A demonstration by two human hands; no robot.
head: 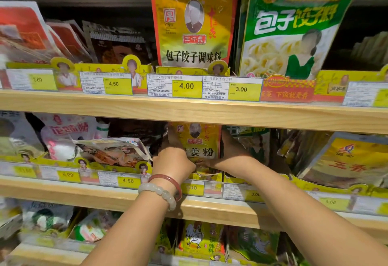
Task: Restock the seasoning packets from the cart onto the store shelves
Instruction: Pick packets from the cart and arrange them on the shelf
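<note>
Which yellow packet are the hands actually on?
The yellow ginger-powder packet on the middle shelf, flanked by left hand and right hand. The larger yellow packet on the shelf above stands untouched.

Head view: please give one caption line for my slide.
Both hands, left hand and right hand, hold a yellow seasoning packet upright on the middle shelf.

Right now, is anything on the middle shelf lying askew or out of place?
Yes. Left of the hands, a crumpled packet lies flat and tilted across its slot instead of standing upright like the yellow ginger powder packet being set in place.
</note>
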